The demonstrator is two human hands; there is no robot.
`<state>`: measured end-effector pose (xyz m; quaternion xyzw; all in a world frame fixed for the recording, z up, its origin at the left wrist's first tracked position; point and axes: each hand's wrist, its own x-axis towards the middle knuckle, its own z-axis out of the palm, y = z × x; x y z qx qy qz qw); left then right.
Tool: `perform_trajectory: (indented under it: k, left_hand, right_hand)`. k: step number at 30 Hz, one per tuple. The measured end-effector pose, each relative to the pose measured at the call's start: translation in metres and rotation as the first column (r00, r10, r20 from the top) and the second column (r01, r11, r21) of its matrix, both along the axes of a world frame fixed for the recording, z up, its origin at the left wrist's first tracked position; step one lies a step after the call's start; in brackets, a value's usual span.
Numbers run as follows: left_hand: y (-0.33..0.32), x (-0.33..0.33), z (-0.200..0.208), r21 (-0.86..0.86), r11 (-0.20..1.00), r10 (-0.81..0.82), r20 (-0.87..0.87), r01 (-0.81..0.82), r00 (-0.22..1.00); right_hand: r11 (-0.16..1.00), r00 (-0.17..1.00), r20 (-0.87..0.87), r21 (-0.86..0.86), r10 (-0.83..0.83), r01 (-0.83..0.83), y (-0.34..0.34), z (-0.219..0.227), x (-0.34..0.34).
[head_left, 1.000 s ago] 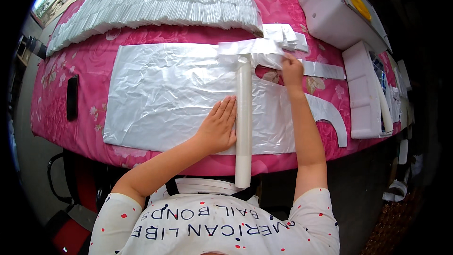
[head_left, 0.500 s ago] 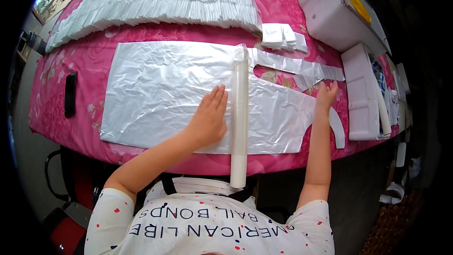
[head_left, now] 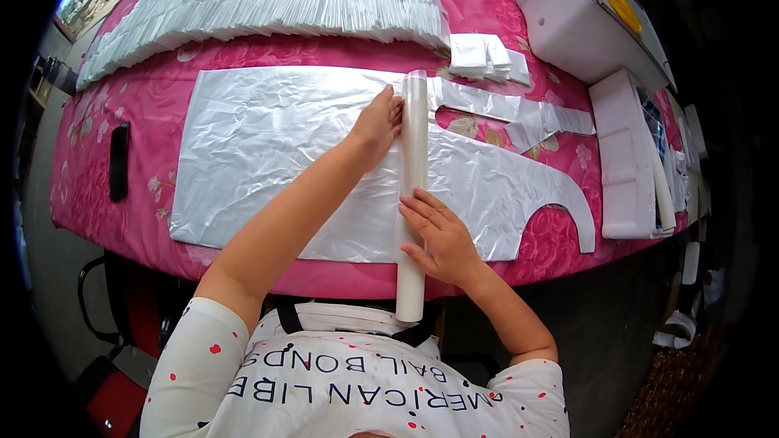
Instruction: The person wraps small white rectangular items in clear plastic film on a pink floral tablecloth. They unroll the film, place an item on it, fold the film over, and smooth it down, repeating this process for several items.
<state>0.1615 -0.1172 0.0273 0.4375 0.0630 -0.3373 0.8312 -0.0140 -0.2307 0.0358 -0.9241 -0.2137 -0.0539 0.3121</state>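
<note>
A white, shiny plastic apron [head_left: 268, 154] lies spread on the table, with its neck straps toward the right. Across it, running from far to near, lies a long translucent roll [head_left: 414, 162] whose near end sticks out past the table edge. My left hand [head_left: 378, 128] rests against the left side of the roll near its far end, fingers extended and partly hidden behind the hand. On the nearer half of the roll lies my right hand [head_left: 440, 237], its fingers spread flat and the thumb apart. Neither hand is wrapped round the roll.
Several rows of folded white plastic pieces [head_left: 268, 0] fill the far side of the pink floral tablecloth [head_left: 154, 146]. A small folded stack [head_left: 479, 57] lies nearer. White foam boxes [head_left: 560, 16] stand at the right. A black phone-like object [head_left: 119, 161] lies at the left.
My right hand has moved left from the apron's straps onto the nearer part of the roll. My left hand has slid farther up along the roll's left side.
</note>
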Motion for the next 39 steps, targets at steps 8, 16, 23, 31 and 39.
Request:
perform_trajectory:
  k: [8,16,23,31,39]
  left_hand:
    - [0.004,0.015,-0.009,0.106,0.988,0.116,-0.07,-0.109,0.991]
    - [0.072,0.006,0.005,0.154,0.944,0.272,0.142,-0.292,0.952]
    - [0.219,-0.026,0.022,0.341,0.891,0.194,0.312,-0.3,0.93]
    - [0.331,-0.123,0.024,0.55,0.774,0.159,0.312,-0.315,0.937]
    - [0.333,-0.171,0.008,0.597,0.751,0.021,0.407,-0.284,0.913]
  right_hand:
    - [0.999,0.999,0.038,-0.04,0.03,-0.029,-0.02,-0.007,-0.001]
    - [0.962,0.988,0.022,-0.23,0.155,-0.146,0.01,-0.006,0.02]
    - [0.879,0.89,-0.092,0.23,0.446,-0.417,0.155,0.002,0.069]
    - [0.876,0.89,0.272,0.22,0.367,-0.428,0.151,0.007,0.1]
    - [0.854,0.808,0.274,-0.17,0.521,-0.493,0.187,-0.026,0.132]
